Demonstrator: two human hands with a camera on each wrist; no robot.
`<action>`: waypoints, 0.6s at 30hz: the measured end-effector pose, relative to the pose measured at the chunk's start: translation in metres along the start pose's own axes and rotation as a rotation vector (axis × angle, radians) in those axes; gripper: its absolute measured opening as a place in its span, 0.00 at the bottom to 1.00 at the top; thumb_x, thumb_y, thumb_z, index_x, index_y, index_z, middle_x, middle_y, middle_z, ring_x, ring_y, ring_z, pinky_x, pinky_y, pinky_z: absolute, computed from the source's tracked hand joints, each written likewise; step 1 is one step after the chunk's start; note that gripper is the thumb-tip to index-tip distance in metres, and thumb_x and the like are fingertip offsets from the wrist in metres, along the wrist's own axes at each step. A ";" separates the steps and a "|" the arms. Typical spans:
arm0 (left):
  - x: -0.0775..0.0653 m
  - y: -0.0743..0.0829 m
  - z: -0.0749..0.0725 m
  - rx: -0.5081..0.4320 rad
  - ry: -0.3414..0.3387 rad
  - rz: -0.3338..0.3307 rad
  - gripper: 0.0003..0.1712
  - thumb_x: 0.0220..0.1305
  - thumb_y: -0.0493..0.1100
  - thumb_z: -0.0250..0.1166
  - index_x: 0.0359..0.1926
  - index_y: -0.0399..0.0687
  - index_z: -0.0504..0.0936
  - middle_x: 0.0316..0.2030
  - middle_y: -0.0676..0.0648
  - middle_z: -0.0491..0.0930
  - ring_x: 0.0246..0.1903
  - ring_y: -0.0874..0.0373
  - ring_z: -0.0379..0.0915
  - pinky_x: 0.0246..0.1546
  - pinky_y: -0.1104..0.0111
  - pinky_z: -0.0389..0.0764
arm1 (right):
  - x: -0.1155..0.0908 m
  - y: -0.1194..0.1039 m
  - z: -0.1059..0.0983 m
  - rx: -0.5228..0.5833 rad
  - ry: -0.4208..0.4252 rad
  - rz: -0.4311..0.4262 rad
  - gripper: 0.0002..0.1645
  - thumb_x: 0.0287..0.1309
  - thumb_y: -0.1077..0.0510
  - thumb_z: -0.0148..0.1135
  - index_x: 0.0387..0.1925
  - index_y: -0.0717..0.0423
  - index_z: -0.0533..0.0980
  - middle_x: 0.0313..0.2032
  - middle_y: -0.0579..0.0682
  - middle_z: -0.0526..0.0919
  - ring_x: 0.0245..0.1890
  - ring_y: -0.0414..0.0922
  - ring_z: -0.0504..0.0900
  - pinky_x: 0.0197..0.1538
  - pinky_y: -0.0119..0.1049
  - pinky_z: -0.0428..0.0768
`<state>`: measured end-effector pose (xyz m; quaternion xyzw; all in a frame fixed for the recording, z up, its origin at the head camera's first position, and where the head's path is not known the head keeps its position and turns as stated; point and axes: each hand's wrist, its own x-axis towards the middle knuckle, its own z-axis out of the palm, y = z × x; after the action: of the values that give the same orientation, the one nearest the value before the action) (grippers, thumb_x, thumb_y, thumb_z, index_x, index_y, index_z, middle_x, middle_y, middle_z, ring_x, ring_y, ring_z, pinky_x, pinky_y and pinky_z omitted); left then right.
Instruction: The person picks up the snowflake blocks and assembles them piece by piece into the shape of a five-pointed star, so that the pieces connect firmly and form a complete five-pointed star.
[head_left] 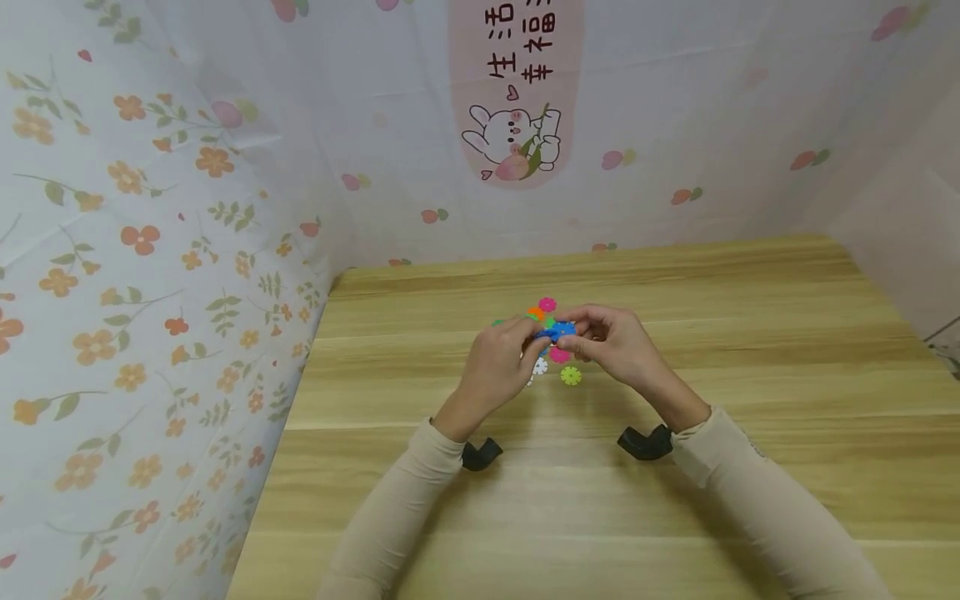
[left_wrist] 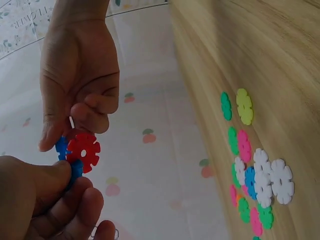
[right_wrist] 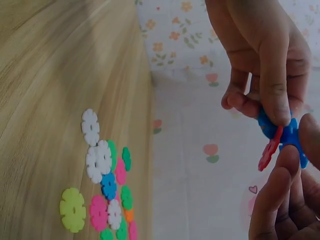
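Observation:
Above the table both hands meet over a small joined set of notched snowflake discs. My left hand (head_left: 498, 362) pinches a blue disc (left_wrist: 76, 171) between thumb and fingers. From the other side, my right hand (head_left: 618, 342) pinches another blue disc (right_wrist: 294, 142). A red disc (left_wrist: 83, 152) sits between the two blue ones, joined to them; in the head view it cannot be made out. Fingers partly cover both blue discs. Loose discs lie on the table just below the hands, among them a yellow-green disc (head_left: 571, 376) and a pink disc (head_left: 547, 305).
White discs (left_wrist: 282, 181), green discs (right_wrist: 126, 159) and a blue disc (right_wrist: 108, 186) lie in the loose group on the wooden table (head_left: 390, 375). Black curved pieces (head_left: 645, 443) show beside each wrist. Patterned cloth (head_left: 360, 125) hangs behind and at the left.

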<state>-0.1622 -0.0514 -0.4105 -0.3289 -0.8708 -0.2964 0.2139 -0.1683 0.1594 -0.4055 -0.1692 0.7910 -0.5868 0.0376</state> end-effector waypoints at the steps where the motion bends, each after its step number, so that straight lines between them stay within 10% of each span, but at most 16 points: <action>1: -0.001 -0.001 0.000 -0.010 -0.003 -0.008 0.07 0.68 0.42 0.67 0.35 0.42 0.83 0.26 0.53 0.78 0.22 0.63 0.70 0.24 0.76 0.70 | 0.000 0.002 0.000 0.000 -0.006 -0.013 0.22 0.60 0.56 0.71 0.54 0.60 0.80 0.33 0.58 0.80 0.25 0.52 0.81 0.32 0.40 0.84; 10: -0.005 -0.010 -0.007 -0.080 -0.013 -0.098 0.05 0.67 0.42 0.68 0.37 0.44 0.83 0.27 0.54 0.79 0.27 0.64 0.73 0.28 0.76 0.74 | 0.005 0.019 -0.010 0.013 0.074 -0.043 0.19 0.70 0.53 0.61 0.58 0.57 0.77 0.31 0.54 0.80 0.22 0.50 0.77 0.26 0.36 0.79; 18: -0.009 -0.014 -0.013 -0.132 0.038 -0.101 0.05 0.69 0.40 0.66 0.36 0.43 0.83 0.27 0.53 0.79 0.28 0.64 0.74 0.31 0.75 0.75 | 0.010 0.041 -0.020 0.150 0.183 0.132 0.19 0.68 0.52 0.63 0.56 0.55 0.77 0.28 0.47 0.74 0.19 0.43 0.66 0.24 0.35 0.70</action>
<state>-0.1632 -0.0727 -0.4110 -0.2921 -0.8605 -0.3700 0.1929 -0.1915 0.1847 -0.4362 -0.0593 0.7545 -0.6534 0.0162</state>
